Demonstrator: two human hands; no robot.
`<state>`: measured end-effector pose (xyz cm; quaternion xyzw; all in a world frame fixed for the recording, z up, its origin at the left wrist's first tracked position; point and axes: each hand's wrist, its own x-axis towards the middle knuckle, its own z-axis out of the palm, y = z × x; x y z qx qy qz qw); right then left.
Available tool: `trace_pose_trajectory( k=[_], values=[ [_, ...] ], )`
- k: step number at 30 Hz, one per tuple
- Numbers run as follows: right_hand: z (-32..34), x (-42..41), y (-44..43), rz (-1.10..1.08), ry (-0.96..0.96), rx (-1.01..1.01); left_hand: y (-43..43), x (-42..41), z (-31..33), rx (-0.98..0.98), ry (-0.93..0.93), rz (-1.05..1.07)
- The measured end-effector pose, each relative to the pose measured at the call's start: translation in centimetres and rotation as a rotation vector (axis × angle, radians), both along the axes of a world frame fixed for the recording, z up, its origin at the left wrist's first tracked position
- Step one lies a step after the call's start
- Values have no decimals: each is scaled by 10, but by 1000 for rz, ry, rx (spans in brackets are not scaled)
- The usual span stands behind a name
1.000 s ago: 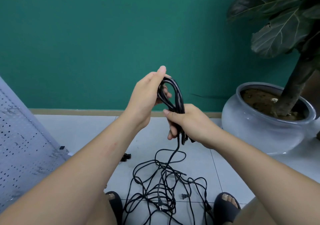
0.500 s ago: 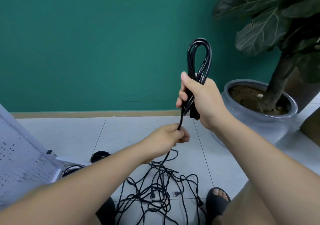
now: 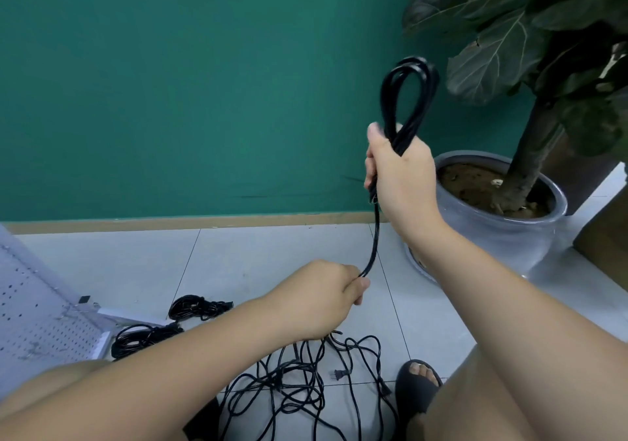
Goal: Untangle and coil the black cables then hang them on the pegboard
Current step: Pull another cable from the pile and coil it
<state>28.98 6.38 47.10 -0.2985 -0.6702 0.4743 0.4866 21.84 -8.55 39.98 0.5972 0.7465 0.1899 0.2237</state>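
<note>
The right hand's fingers and thumb are curled tight round the gathered turns of a black cable, clamping them in the fist. The right hand is raised in front of the green wall, and the coiled loop stands upright above it, slightly blurred. A single strand drops from under that fist to the left hand, whose fingers are closed on it in a pinch low over the floor. Below the left hand the strand runs into the loose tangle of cable spread on the tiles between the person's feet, with a two-pin plug lying at its edge.

Just behind the right forearm stands a grey ceramic pot. It holds brown soil and the trunk of a large-leaved plant.

Compared with half a second ago, the left hand sits lower and farther from the right, so a longer stretch of strand shows between them; the loop stays upright in the same grip.

At the left edge the white pegboard leans over the floor. Two finished cable bundles lie beside its foot. A dark sandal is near the tangle's right side. The left forearm hides part of the tangle.
</note>
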Motion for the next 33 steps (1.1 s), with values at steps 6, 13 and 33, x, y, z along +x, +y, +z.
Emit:
trace_pose_trajectory(
  k=[6, 13, 33],
  values=[
    [-23, -12, -6, 107, -394, 179, -11, -24, 40, 312, -62, -6],
    [-25, -13, -25, 493, -389, 30, -25, -56, 69, 566, -193, 181],
    [-20, -5, -41, 644, -794, 109, -29, -78, 81, 767, -150, 323]
  ],
)
